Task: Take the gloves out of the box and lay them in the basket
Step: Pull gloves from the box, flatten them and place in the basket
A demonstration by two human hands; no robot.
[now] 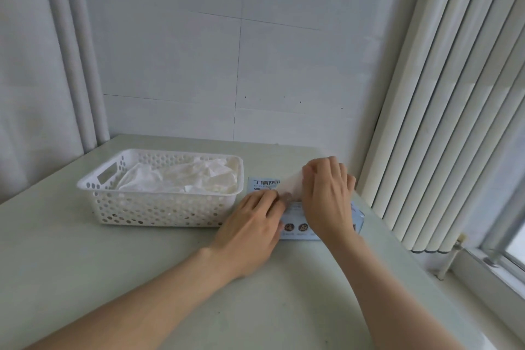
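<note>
On the bench [85, 278], right of centre, a blue box [262, 185] was seen lying flat, just beside the right end of a white perforated basket [159, 210]. Whether the two touched could not be told.

The left hand [252, 224] was laid on the near-left part of the box, fingers fairly straight and pressed on the top face, nothing gripped.

The right hand [329, 193] was held over the right half of the box with fingers curled. A thin translucent white glove [292, 186] was pinched in it. The glove was stretched from the right hand down and left toward the box top, ending just by the left hand's fingertips. The box opening was hidden by the hands.

The glove was thus placed between the two hands, above the box, not in the basket. Part of the printed label was veiled by it.

A loose heap of white gloves [181, 179] was seen inside the basket, covering most of its floor and reaching close to rim level. A cut-out handle was seen in the basket's left end wall.

A tiled wall [284, 65] was seen behind the bench, a ribbed radiator [440, 122] to the right.
</note>
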